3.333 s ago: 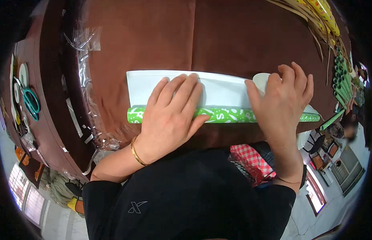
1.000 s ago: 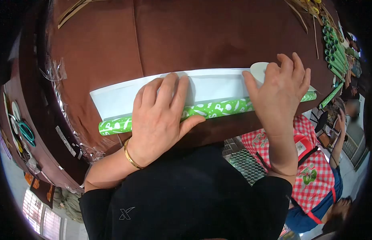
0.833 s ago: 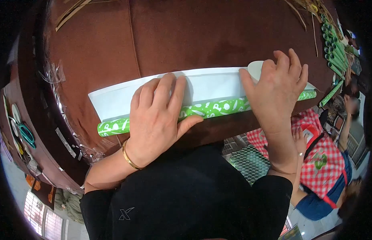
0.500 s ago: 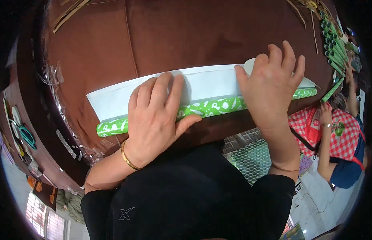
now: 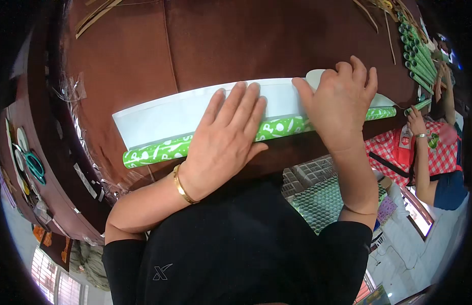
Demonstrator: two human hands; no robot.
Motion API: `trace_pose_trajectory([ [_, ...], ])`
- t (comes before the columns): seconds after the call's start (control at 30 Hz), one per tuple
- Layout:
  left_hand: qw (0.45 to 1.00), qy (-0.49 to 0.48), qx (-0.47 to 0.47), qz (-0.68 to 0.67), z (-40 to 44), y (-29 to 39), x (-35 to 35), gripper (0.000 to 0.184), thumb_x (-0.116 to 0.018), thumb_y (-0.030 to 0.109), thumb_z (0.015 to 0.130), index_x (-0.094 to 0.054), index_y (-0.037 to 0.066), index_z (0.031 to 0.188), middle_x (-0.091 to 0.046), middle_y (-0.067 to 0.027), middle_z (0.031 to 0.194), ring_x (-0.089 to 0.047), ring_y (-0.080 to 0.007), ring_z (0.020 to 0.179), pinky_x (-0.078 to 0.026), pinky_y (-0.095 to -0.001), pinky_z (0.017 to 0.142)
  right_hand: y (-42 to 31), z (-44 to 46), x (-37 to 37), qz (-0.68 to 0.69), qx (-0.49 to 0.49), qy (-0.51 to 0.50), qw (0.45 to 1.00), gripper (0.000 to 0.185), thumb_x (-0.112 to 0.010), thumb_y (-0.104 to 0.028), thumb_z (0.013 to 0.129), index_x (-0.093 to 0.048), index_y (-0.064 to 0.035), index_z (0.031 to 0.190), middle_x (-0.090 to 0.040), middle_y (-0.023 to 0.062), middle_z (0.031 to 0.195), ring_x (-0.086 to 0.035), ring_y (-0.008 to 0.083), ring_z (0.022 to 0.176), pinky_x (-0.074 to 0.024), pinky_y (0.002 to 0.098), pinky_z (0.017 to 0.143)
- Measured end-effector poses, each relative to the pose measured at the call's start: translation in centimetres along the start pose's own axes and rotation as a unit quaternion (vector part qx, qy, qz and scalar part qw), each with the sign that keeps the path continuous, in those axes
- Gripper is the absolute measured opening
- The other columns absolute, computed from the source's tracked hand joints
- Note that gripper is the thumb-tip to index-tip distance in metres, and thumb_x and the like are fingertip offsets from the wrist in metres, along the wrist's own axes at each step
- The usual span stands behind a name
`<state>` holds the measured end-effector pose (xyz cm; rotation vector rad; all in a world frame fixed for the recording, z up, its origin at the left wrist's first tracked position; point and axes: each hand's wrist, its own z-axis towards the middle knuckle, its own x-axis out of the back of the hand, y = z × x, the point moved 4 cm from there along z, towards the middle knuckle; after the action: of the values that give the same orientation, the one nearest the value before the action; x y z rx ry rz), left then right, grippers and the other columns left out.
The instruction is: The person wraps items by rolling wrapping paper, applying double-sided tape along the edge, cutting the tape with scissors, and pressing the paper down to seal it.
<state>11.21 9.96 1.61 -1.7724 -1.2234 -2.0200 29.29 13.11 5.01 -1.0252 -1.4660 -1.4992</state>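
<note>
Brown-covered table with a white sheet partly wound up

The table's cover fills most of the upper frame. At the right edge, another person in a red checked apron has an arm stretched toward a green tube. Mid-frame lies the white sheet, its lower side wound into a green patterned roll that slants upward to the right. Winding looks part done: the roll has its round shape wherever it shows, while the white band above it lies unwound. More green tubes, seemingly complete, are stacked at upper right.

Near the middle, the left hand lies flat across roll and sheet, fingers straight and slightly fanned, pinching nothing. Right of centre, the right hand has its fingers raised and spread, thumb at the sheet's upper edge; how firmly its heel presses, I cannot tell. Behind it shows a pale rounded piece, partly hidden. Teal-handled scissors lie at far left.
</note>
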Motion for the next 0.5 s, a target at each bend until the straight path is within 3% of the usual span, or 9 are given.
trace_pose_trajectory([
  [0.23,0.999,-0.026,0.033,-0.001,-3.0,-1.1,1.3,0.077,-0.074,0.037,0.078,-0.047,0.003,0.142,-0.039,-0.0152,0.153,-0.036,-0.0325,0.142,-0.03,-0.0471,0.117,-0.4,-1.5,0.3,0.087,0.029,0.0,0.996,0.055,-0.072,-0.048,0.08,-0.072,0.0049,0.093,-0.065,0.0181,0.108,-0.05,0.0378,0.122,-0.032,0.0565,0.107],
  [0.33,0.997,-0.037,0.044,0.044,-3.5,-1.3,1.8,0.077,-0.079,0.034,0.072,-0.052,0.0,0.136,-0.044,-0.0161,0.148,-0.04,-0.0322,0.139,-0.033,-0.0484,0.114,0.0,-1.8,0.1,0.117,0.038,-0.012,0.992,0.054,-0.073,-0.047,0.079,-0.071,0.0051,0.095,-0.064,0.0185,0.111,-0.05,0.0387,0.123,-0.0312,0.0563,0.108],
  [0.5,1.0,-0.02,0.023,-0.001,-0.6,0.4,1.9,0.077,-0.078,0.04,0.073,-0.053,-0.003,0.132,-0.048,-0.0176,0.141,-0.043,-0.0342,0.133,-0.034,-0.0475,0.113,0.0,-1.6,0.0,0.136,0.036,0.001,0.99,0.052,-0.074,-0.045,0.079,-0.071,0.0048,0.094,-0.064,0.0182,0.114,-0.048,0.0392,0.124,-0.03,0.0572,0.108],
])
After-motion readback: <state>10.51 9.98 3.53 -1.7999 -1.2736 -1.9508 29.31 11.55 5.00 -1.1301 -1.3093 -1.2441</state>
